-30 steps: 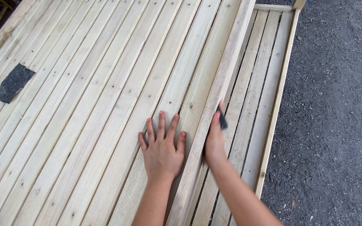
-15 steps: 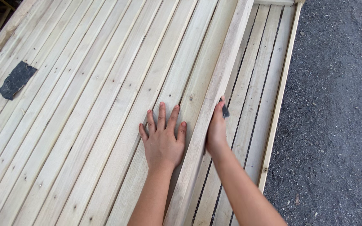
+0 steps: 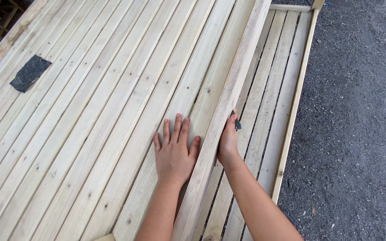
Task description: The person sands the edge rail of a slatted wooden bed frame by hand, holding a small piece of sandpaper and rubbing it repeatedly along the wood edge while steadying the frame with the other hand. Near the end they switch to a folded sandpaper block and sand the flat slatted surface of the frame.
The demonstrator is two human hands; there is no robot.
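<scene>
The left hand point(image 3: 174, 154) lies flat, palm down, fingers point(image 3: 176, 129) spread and released, on the pale wooden slats point(image 3: 112, 111) that fill most of the frame and run from the lower left up toward the upper right. Just to its right, a raised wooden rail point(image 3: 228, 102) crosses the frame from the bottom centre to the top right of centre. The right hand point(image 3: 228, 142) presses against the right edge of this rail, its fingers curled around a small dark sanding piece point(image 3: 236, 122) held against the wood; how tightly they close cannot be told. Beyond the rail, lower slats point(image 3: 273, 89) with gaps between them end at a thin side strip point(image 3: 295, 98). A dark sheet of abrasive paper point(image 3: 30, 73) lies alone on the slats at the upper left, well apart from both hands. Grey gravel ground point(image 3: 358, 111) fills the right side.
</scene>
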